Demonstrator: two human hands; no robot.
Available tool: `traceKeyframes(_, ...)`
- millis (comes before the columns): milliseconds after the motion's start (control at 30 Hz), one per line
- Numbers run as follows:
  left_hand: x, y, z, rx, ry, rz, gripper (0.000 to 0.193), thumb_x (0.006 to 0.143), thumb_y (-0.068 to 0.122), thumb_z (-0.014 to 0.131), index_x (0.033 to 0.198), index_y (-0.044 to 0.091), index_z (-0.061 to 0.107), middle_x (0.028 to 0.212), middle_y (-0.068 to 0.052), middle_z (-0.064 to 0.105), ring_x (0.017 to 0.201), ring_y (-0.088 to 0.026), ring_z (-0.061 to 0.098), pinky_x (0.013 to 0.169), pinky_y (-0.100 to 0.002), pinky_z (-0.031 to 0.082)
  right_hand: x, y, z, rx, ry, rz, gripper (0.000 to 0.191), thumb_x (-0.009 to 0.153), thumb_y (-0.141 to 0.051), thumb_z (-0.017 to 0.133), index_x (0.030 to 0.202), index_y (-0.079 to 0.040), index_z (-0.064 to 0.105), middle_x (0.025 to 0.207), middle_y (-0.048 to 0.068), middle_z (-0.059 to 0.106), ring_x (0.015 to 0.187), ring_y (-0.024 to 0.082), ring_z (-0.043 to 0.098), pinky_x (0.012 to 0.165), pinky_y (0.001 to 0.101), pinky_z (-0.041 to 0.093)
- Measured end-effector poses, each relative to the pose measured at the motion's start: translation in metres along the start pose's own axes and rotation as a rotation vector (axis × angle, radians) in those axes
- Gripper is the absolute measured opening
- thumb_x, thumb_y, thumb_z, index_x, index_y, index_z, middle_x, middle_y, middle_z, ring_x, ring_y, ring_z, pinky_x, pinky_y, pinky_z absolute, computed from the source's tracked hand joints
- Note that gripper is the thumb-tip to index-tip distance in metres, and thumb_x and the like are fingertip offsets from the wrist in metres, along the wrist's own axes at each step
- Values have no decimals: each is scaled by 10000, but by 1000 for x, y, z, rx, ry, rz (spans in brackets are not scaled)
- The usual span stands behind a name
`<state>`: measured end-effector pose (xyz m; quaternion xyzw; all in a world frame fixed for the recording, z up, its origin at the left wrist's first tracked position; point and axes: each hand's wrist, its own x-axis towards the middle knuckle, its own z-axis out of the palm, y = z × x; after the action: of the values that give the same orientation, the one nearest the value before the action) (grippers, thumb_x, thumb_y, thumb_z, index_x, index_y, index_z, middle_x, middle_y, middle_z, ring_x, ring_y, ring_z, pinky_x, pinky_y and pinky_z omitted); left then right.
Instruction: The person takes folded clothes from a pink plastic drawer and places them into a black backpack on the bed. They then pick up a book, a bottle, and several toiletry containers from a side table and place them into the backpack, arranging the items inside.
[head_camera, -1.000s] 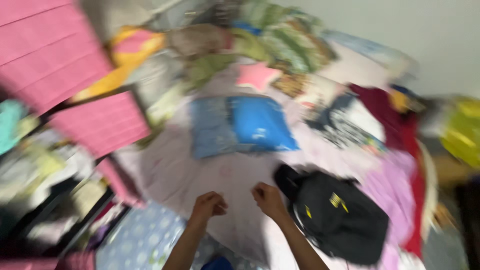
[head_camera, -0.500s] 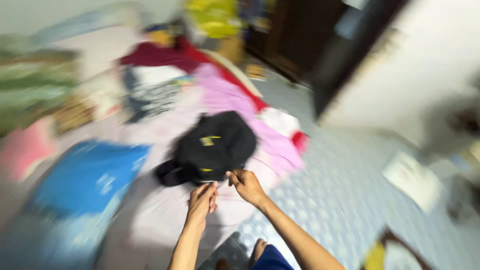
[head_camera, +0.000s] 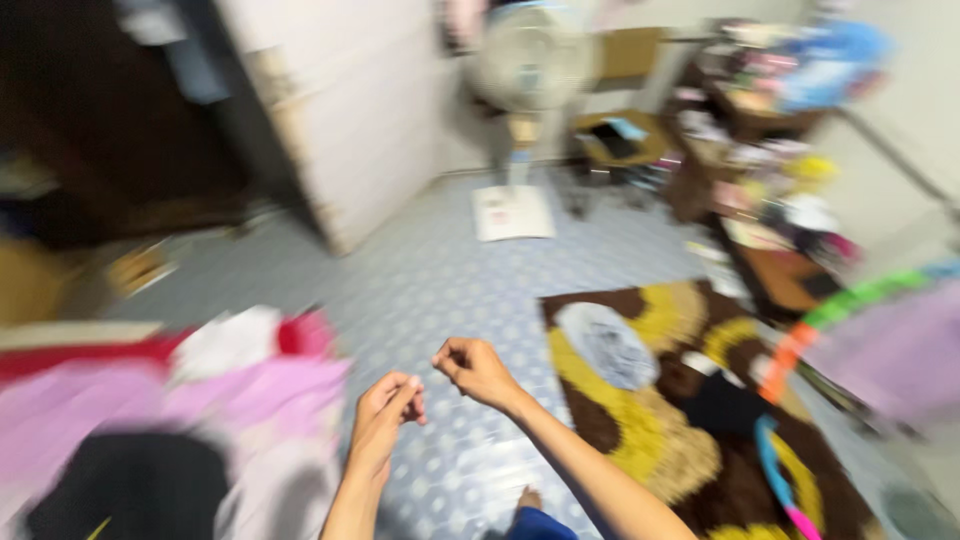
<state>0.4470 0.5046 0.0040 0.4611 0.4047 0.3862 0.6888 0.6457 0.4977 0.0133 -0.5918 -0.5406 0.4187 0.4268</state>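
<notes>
- Plainly, in the head view, the left hand and right hand hang near each other over the floor, apart, both with fingers curled narrow and pinched; blur hides whether anything thin sits in the pinch, so I cannot tell.
- From the hands, bare patterned floor runs toward 12 o'clock up to a fan and a flat white sheet at its foot.
- At 9 o'clock, just beside the left hand, lies a heap of clothes, pink, white and red, with a black bag at 8 o'clock; its edge bounds the floor on that side.
- At 3 to 4 o'clock a brown and yellow rug meets the floor, a grey patch on it.
- At 4 o'clock a coloured hoop leans over the rug.
- At 1 to 2 o'clock, well apart, stand cluttered shelves and a chair.
- At 11 o'clock a pale door closes off the floor.
</notes>
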Motion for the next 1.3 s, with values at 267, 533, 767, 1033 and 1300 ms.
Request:
traceKeyframes(267,153,-30,204,27,-325,-98,214,964,217,628,902,19,681,720,-54,655,647,-152,624,648,-303,534,-9,50,-258,-179,386,-12,181,953,-204,672,921,-37,734,614,-30,609,542,40,544,481,251,422)
traceKeyframes(533,277,-48,337,58,-544,-151,205,967,226,635,914,36,695,722,-43,659,658,-137,629,654,-300,544,24,85,-416,-121,656,74,235,958,-222,721,855,-12,697,604,-21,594,523,38,512,477,259,403)
traceKeyframes(767,434,-49,412,156,-645,-174,229,966,239,639,912,26,704,722,-60,678,642,-153,652,651,-298,535,105,151,-520,-79,788,100,172,962,-195,691,905,-35,716,605,-40,513,532,39,444,474,259,396)
traceKeyframes(1033,624,-23,544,171,-917,-140,224,972,224,634,890,22,686,708,-50,672,629,-139,652,647,-289,551,184,208,-636,-42,1018,255,195,967,-199,697,885,-22,712,576,-11,554,482,60,507,465,273,418)
traceKeyframes(1300,736,3,651,322,-991,-202,233,956,250,656,886,30,689,728,-57,674,646,-138,640,662,-276,522,269,256,-729,3,1122,283,132,934,-150,667,922,-32,723,607,-17,611,486,56,530,452,270,438)
